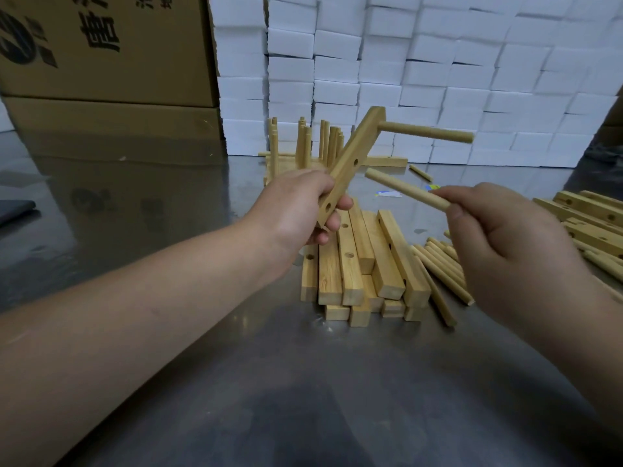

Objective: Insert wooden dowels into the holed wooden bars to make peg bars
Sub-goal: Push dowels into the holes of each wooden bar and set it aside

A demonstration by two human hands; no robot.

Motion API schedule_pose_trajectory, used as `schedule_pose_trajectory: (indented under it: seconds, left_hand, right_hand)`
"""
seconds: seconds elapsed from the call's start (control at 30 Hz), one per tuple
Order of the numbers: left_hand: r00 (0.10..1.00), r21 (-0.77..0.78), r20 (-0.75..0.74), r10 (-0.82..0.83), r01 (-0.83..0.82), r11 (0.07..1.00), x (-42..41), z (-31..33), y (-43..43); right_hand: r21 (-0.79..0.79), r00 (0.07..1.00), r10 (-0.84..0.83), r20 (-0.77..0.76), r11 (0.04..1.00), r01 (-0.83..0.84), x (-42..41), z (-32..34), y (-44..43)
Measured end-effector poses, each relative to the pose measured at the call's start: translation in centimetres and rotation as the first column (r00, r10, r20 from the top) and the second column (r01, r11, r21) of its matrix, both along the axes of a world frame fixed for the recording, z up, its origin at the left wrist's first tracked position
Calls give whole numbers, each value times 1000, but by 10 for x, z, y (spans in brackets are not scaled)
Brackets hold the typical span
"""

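Bench (269,382): open steel surface toward 6 and 9 o'clock. A wall of white boxes (438,79) closes off 12 o'clock, with cartons (101,62) at 10 o'clock. A stack of holed bars (364,264) lies at centre, and loose dowels (445,267) lie just beside it at 3 o'clock.

Left hand (303,203): fingers curled round the lower end of the held bar (350,163), raised above the stack. Its long axis runs from 7 to 1 o'clock. An inserted dowel (428,132) near its top end points to 3 o'clock.

Right hand (499,237): pinches a second dowel (404,188). Its tip points to 10 o'clock, near the bar's face but apart from it.
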State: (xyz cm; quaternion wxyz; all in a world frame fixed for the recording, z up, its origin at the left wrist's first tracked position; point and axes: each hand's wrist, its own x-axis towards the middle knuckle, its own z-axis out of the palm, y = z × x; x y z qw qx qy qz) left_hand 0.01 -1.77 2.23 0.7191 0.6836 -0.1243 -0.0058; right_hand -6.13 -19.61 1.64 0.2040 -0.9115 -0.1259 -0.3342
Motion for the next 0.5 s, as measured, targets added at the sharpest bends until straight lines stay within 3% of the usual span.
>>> schedule_pose_trajectory:
  seconds: [0.5]
  left_hand:
    - [991,150,101,-88,72,986,-10,2,-4]
  right_hand:
    - [61,1000,-21,15,998,20,2,-2,0]
